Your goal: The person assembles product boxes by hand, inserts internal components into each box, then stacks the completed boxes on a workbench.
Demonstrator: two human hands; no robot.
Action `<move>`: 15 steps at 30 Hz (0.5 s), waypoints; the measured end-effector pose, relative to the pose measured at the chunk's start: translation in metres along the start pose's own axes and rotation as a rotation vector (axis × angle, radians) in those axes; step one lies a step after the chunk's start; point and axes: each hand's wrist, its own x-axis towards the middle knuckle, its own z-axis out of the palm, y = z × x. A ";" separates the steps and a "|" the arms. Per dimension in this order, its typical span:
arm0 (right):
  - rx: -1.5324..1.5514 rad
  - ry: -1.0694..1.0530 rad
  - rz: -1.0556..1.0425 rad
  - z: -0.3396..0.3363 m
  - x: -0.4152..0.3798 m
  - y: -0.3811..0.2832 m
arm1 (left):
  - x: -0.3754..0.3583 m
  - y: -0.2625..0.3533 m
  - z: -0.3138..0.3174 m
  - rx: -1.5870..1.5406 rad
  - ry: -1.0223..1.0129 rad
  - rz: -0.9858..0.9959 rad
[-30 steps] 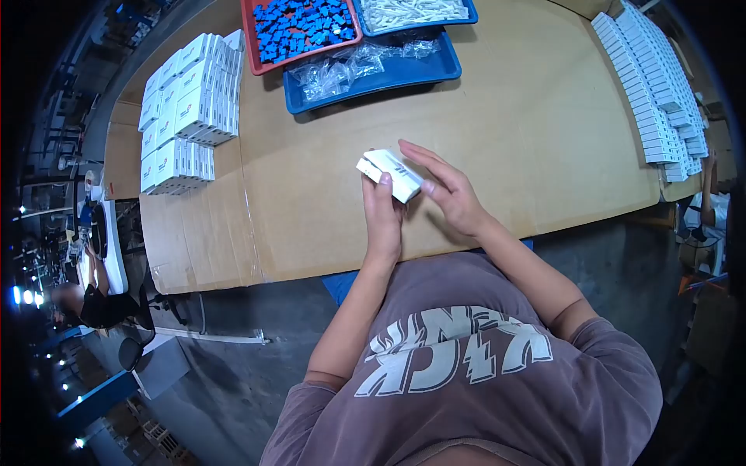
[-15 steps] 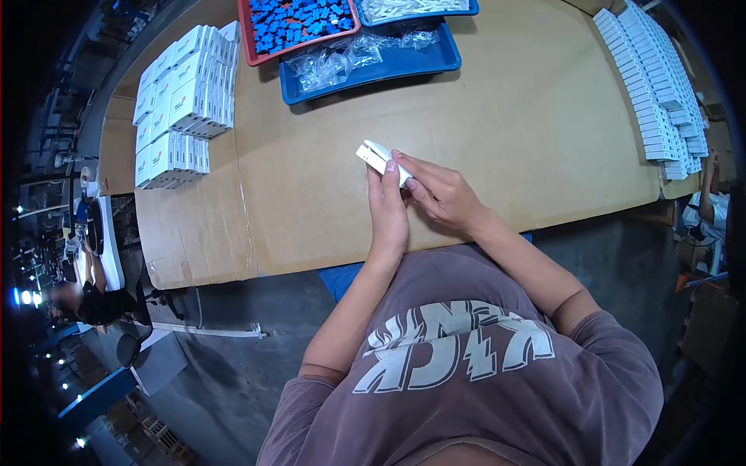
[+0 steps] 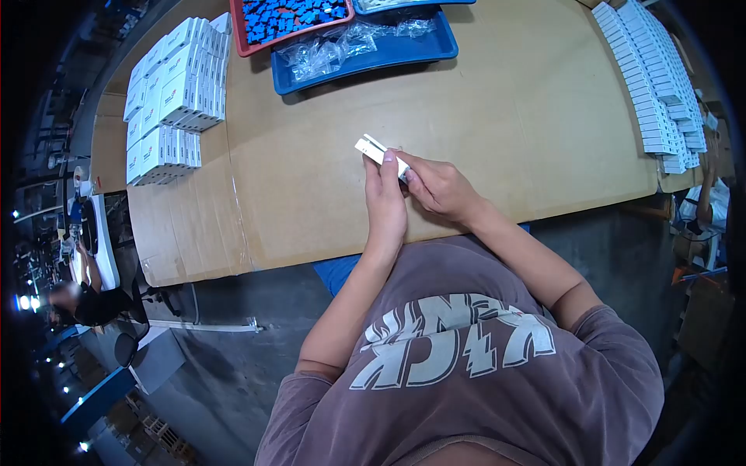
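Observation:
A small white box (image 3: pixel 374 150) is between my two hands, above the cardboard-covered table near its front edge. Its far end points up and to the left, and a dark slit runs along that end. My left hand (image 3: pixel 385 203) grips the box from the left, thumb on top and fingers beneath. At the near right end, my right hand (image 3: pixel 444 191) has its curled fingers and thumb closed on the box. Fingers cover most of the box's near half, and I cannot see what is inside it.
Stacked white boxes (image 3: pixel 175 89) stand at the table's left. More white boxes (image 3: pixel 649 85) line the right edge. At the back are a red tray (image 3: pixel 299 36) of blue pieces, a blue tray (image 3: pixel 404 64) with clear plastic bags, and another blue tray (image 3: pixel 416 5). Other people are at both sides.
My right index finger has drawn back from the box's top toward its near end, and my left thumb lies farther up it. The whole view has shifted slightly.

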 end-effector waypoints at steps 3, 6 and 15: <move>-0.052 0.044 -0.051 0.002 -0.001 -0.001 | 0.000 -0.003 0.000 -0.007 0.002 0.014; -0.121 0.092 -0.128 0.006 -0.003 0.004 | -0.001 -0.005 0.003 -0.030 0.019 0.047; -0.163 0.079 -0.154 0.010 -0.006 0.006 | -0.005 -0.003 0.004 0.005 0.055 0.083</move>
